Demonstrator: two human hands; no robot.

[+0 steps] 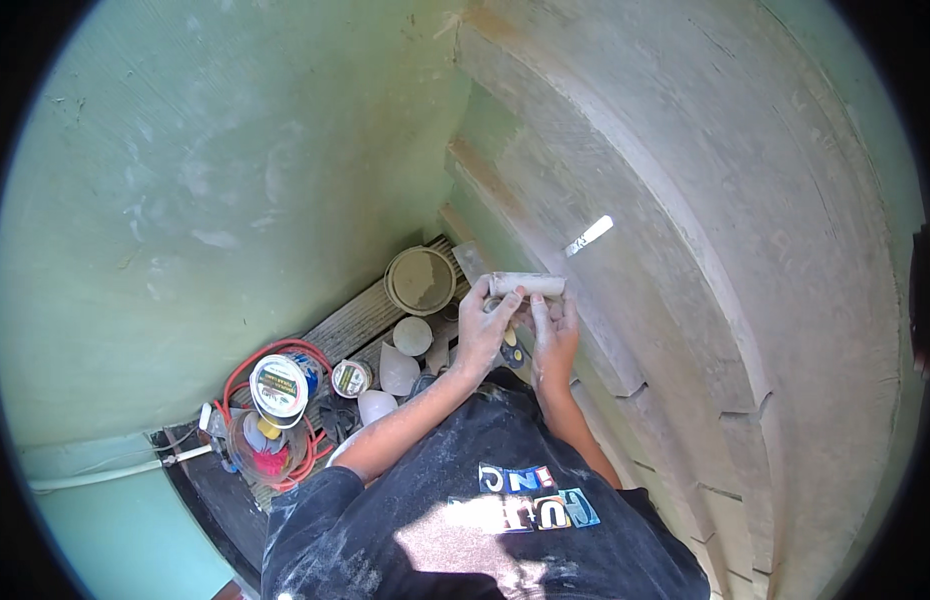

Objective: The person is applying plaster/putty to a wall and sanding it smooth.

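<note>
Heads up: your left hand and right hand both pinch that dusty roller sleeve up against the moulding. Dusty fingers might slip, and it drops onto the putty tub below.

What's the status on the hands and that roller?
Left hand grip shut on roller. Right hand fingers just under it, hold unclear. Roller level, at the stepped wall moulding. Nothing between it and the wall.
</note>
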